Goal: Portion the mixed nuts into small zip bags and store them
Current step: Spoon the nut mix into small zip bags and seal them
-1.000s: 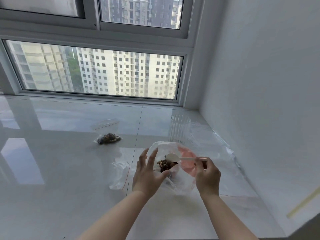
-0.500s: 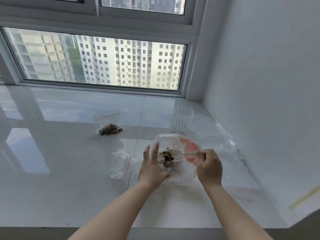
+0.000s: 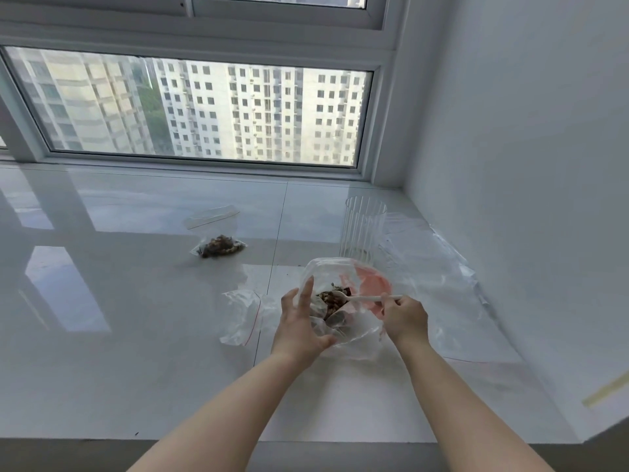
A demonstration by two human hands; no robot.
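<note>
While left hand (image 3: 299,330) fingers cup the bag (image 3: 337,301) | right hand (image 3: 405,318) pinches spoon (image 3: 360,298) | wall (image 3: 527,165) close right

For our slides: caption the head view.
Right hand spoons nuts into bag held by left hand.
</note>
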